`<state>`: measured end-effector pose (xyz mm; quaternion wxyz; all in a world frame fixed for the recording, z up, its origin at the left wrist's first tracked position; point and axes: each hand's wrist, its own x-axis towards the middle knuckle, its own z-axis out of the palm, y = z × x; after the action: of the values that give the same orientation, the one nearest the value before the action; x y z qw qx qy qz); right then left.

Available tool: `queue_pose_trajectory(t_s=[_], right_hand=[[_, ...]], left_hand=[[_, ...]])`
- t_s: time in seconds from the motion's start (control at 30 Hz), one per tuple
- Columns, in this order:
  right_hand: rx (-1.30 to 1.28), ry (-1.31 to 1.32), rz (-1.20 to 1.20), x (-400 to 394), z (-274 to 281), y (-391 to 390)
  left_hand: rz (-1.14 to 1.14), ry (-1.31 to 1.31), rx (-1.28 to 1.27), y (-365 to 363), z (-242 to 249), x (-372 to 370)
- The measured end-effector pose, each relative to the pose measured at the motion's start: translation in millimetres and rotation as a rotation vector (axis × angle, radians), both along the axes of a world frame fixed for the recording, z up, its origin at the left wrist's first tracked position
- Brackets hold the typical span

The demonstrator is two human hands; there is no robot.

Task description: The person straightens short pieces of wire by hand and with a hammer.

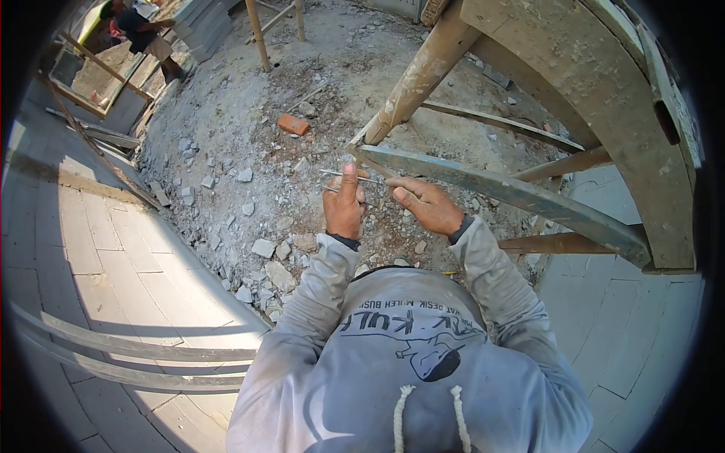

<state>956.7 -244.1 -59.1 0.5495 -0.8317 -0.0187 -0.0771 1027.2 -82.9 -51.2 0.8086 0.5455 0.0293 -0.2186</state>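
Note:
My left hand [344,209] is closed, thumb up, pinching a thin metal rod [332,173] that crosses under the thumb and points toward my right hand. A second short thin piece [329,188] sticks out on the left side of the same hand. My right hand [429,207] is close by, thumb pressed to curled fingers near the rod's right end. What it pinches, if anything, is too small to make out. Just beyond both hands is the corner of a wooden frame, where a grey plank [498,185] meets a round post [415,83].
Rubble and a broken orange brick [293,124] lie on the ground ahead. A curved board [596,98] rises at right. Block walls stand at left [113,264] and right [619,332]. Wooden battens [136,343] cross the left side. Another person [143,38] stands far back left.

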Motion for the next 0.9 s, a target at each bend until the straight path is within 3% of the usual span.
queue_pose_trajectory(t_s=[0.03, 0.1, 0.23, 0.33, 0.43, 0.53, 0.6, 0.67, 0.87, 0.9], right_hand=[[-0.001, -0.001, 0.003, 1, 1, 2], [0.389, 0.315, 0.064, 5, 5, 5], [0.400, 0.271, -0.013, -2, 25, 21], [0.294, 0.321, 0.055, -9, 39, 28], [0.126, 0.118, 0.121, -12, 23, 32], [-0.008, 0.101, 0.029, -9, 3, 35], [-0.279, -0.134, -0.205, -5, -18, 37], [-0.230, -0.135, -0.209, 1, -22, 29], [-0.160, -0.100, -0.283, 8, 16, 17], [-0.187, -0.155, -0.290, 7, 23, 21]], left_hand=[[0.006, -0.031, 0.017, -1, 1, -1], [0.038, -0.115, 0.068, -1, -4, -1], [0.186, -0.285, 0.188, -3, -22, 9], [0.239, -0.171, 0.049, -1, -22, 17], [0.243, -0.018, 0.017, -1, -11, 15], [0.189, 0.011, 0.011, -4, -1, 12], [0.154, 0.039, 0.015, -9, -5, 10], [0.130, 0.091, -0.009, -7, -2, 11], [0.148, -0.182, 0.220, -9, -27, 22], [0.114, -0.287, 0.349, -7, -27, 24]])
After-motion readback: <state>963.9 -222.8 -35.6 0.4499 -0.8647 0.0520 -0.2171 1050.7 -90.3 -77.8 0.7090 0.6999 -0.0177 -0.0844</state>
